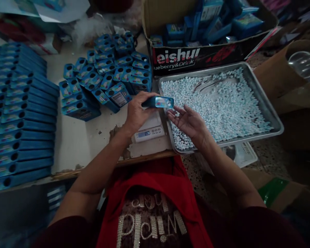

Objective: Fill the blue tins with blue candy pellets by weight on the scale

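Left hand [138,111]: grasping blue box [158,102] | Right hand [189,123]: uncurled, palm up, beside it

Speckled floor [270,158], dimly lit

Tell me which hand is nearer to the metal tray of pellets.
Right. The right hand, palm up, is over the left part of the metal tray; the left hand is beyond its left edge, holding a blue box.

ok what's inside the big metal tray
Small white and pale blue pieces lie spread in the metal tray, its bottom showing toward the far side. Elsewhere they mostly cover it; the right hand hides what's beneath.
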`<state>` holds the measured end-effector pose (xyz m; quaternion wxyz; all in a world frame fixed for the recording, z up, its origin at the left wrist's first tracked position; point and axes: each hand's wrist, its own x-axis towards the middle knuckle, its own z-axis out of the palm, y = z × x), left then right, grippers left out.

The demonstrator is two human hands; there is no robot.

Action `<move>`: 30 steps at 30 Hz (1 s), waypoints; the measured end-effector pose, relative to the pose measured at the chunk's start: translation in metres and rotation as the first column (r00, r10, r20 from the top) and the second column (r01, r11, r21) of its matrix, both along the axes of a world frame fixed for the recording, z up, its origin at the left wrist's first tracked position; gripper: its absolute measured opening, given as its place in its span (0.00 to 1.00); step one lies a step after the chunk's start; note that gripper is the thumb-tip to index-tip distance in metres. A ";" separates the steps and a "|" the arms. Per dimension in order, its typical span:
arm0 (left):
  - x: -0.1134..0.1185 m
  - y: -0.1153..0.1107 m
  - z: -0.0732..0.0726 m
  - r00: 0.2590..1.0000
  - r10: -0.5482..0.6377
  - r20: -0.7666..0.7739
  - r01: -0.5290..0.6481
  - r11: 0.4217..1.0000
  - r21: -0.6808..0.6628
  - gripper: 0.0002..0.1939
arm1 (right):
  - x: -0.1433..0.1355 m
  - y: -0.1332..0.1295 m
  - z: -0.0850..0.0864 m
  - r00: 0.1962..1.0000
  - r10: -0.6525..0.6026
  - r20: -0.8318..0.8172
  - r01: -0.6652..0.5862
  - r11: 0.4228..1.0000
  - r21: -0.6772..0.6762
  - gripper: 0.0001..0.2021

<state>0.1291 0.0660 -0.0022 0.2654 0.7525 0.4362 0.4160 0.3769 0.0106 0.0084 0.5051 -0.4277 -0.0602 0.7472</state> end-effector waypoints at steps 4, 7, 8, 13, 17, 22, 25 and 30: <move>-0.031 -0.007 -0.032 0.968 0.086 0.234 -0.038 0.978 -0.203 0.35 | 0.016 0.003 0.003 0.969 0.108 0.224 -0.141 0.980 0.139 0.15; -0.046 -0.017 -0.052 0.935 0.091 0.344 -0.004 0.969 -0.247 0.40 | 0.033 0.007 0.006 0.759 0.035 0.650 -0.290 0.912 0.290 0.21; -0.049 -0.020 -0.057 0.923 0.085 0.376 0.011 0.969 -0.247 0.40 | 0.040 0.009 0.006 0.620 -0.076 0.781 -0.332 0.877 0.349 0.22; -0.053 -0.029 -0.065 0.848 0.038 0.528 0.107 0.965 -0.241 0.41 | 0.074 0.018 -0.001 0.069 -0.397 0.915 -0.562 0.743 0.365 0.15; -0.065 -0.030 -0.055 0.867 0.004 0.498 0.121 0.968 -0.218 0.46 | 0.095 0.009 -0.003 -0.169 -0.383 0.908 -0.696 0.699 0.165 0.13; -0.089 -0.033 -0.029 0.926 0.047 0.374 0.018 0.986 -0.168 0.45 | 0.096 -0.004 0.012 -0.184 -0.365 0.913 -0.723 0.679 0.125 0.14; -0.093 -0.035 -0.009 0.949 0.053 0.312 -0.027 0.996 -0.088 0.45 | 0.082 -0.002 0.018 -0.092 -0.316 0.944 -0.697 0.698 0.166 0.15; -0.091 -0.041 0.016 0.977 0.118 0.176 -0.130 0.990 0.059 0.40 | 0.065 0.009 0.012 -0.059 -0.305 0.950 -0.674 0.715 0.188 0.14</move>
